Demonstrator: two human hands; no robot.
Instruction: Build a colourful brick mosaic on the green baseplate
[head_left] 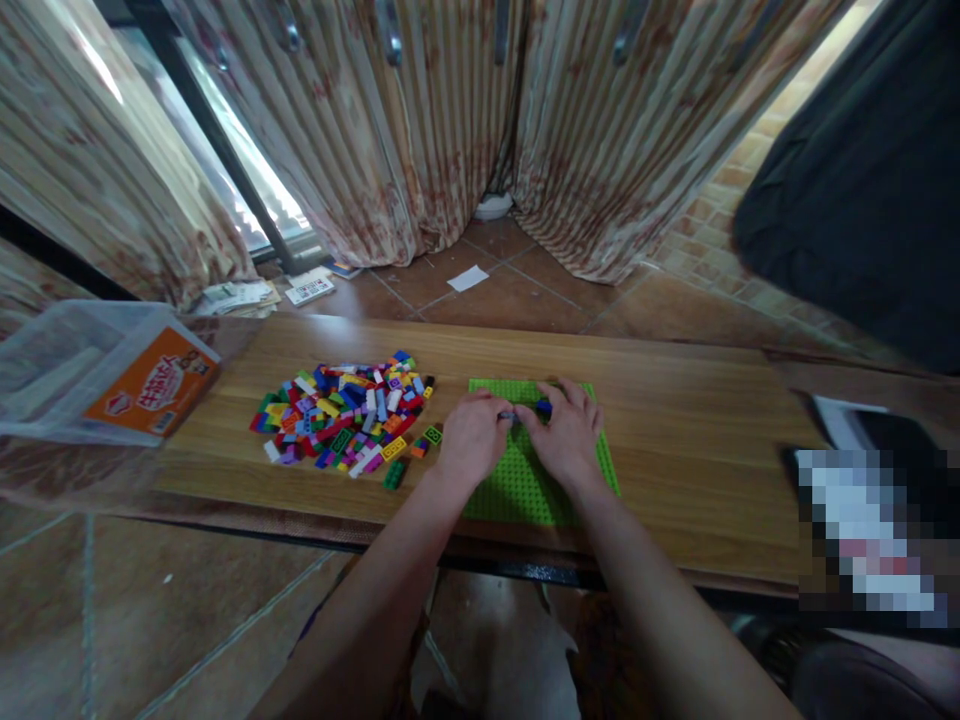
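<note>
"How does the baseplate [521, 490] look?"

"Bright green, flat and squarish, covered in rows of small round studs. It lies on the wood-grain table [697, 440], in front of the person."

"And the hands?"

"Both are over its upper part, close beside each other. The left hand [476, 435] has its fingers bent in by a small greyish piece [508, 415]; the right hand [566, 430] is curled, its thumb near that same piece. A dark blue brick [544, 407] shows under its fingers. I can't tell whether either hand is clamped on anything."

"What's to the left?"

"A loose pile of bricks [345, 410] in red, yellow, blue, white, purple and orange, with a green brick [394, 474] lying at its near edge."

"Any writing?"

"The clear plastic box [75, 330] at the far left bears an orange label [154, 385] with big white Chinese characters, a round logo and a barcode; I can't read the characters surely. A white booklet [309, 285] on the floor by the curtain [360, 150] has dark print, too small to make out."
</note>
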